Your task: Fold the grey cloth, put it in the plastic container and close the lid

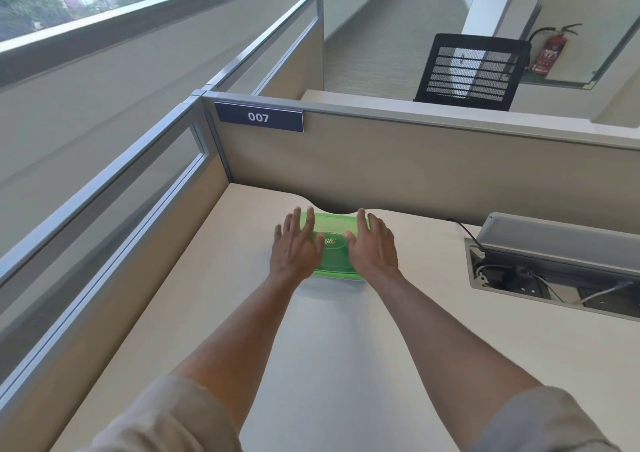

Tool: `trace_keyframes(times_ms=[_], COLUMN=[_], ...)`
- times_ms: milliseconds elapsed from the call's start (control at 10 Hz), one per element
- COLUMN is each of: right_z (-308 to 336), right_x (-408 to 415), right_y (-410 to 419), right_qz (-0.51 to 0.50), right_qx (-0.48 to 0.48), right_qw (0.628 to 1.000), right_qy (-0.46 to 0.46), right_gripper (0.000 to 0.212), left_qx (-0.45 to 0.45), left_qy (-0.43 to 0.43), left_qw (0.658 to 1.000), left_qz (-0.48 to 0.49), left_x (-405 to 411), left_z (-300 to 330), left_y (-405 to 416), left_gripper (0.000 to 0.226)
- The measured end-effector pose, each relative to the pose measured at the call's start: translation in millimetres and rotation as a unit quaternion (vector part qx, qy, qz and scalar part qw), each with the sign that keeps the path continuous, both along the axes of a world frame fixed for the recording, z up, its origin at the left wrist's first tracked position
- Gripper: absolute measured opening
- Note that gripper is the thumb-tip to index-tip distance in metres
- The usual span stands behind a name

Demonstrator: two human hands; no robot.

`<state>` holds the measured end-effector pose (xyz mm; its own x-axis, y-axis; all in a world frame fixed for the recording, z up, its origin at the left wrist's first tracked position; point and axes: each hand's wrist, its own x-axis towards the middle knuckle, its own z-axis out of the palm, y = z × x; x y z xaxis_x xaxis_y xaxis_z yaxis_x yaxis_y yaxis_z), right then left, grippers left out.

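A plastic container with a green lid (334, 254) sits on the white desk (346, 347), close to the rear partition. The lid lies on top of the container. My left hand (295, 249) rests flat on the lid's left part, fingers spread. My right hand (372, 245) rests flat on the lid's right part, fingers spread too. Both palms face down and grip nothing. The grey cloth is not visible; the lid and my hands hide the container's inside.
Beige partitions (381, 167) wall the desk at the back and left. An open cable tray (554, 278) with sockets and wires is sunk in the desk at the right. A black mesh chair (471, 70) stands beyond the partition.
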<state>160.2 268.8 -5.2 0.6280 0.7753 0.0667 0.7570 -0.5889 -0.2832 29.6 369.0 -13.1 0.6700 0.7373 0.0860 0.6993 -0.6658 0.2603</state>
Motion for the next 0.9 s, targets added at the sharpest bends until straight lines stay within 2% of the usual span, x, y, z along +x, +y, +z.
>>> trace_keyframes(times_ms=[100,200,500,700,900], right_z=[-5.8,-10.6,-21.9,-13.0,22.2], right_x=[-11.2,-14.1,-16.6,-17.6,-15.8], right_y=[0.4,-1.6,-0.8,-3.3,-3.0], right_qz=[0.039,0.047,0.037,0.043,0.027], right_qx=[-0.034,-0.045,-0.042,-0.042,0.015], right_qw=[0.999,0.998,0.998,0.998,0.998], right_qy=[-0.005,-0.002,-0.035,-0.017,-0.048], right_gripper=[0.057,0.055,0.055,0.055,0.059], left_qx=[-0.038,-0.058,-0.019,-0.011,0.045], left_qy=[-0.011,0.001,0.019,0.027,-0.038], left_qw=[0.998,0.997,0.998,0.998,0.997], left_qz=[-0.05,-0.058,-0.056,-0.061,-0.049], left_x=[12.6,17.2,19.2,16.3,21.3], left_z=[-1.9,-7.4,-22.5,-13.3,22.2], left_y=[-9.8,-14.1,-16.4,-19.1,-24.4], left_gripper=[0.06,0.058,0.059,0.061,0.065])
